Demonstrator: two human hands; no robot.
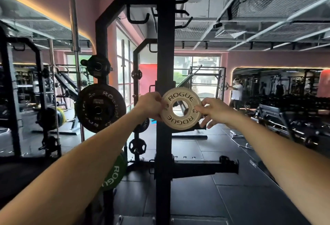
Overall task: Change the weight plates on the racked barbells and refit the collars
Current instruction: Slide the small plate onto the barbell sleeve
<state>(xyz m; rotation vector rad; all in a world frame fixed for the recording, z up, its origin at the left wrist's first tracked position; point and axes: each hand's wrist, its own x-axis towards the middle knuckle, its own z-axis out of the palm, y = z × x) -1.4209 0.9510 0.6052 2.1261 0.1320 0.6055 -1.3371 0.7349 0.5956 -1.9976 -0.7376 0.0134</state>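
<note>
Clearly "ROGUE" 0.5 plate (180, 108), two-handed

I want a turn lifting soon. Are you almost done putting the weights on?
Not yet. Nothing looks finished from here. Right now the left hand and right hand hold the small white plate by its edges, lined up with the bar end that shows through its hole; whether it is on the bar is unclear. Still left: the plate has to be seated and a collar fitted. No collar shows near the hands.
</note>
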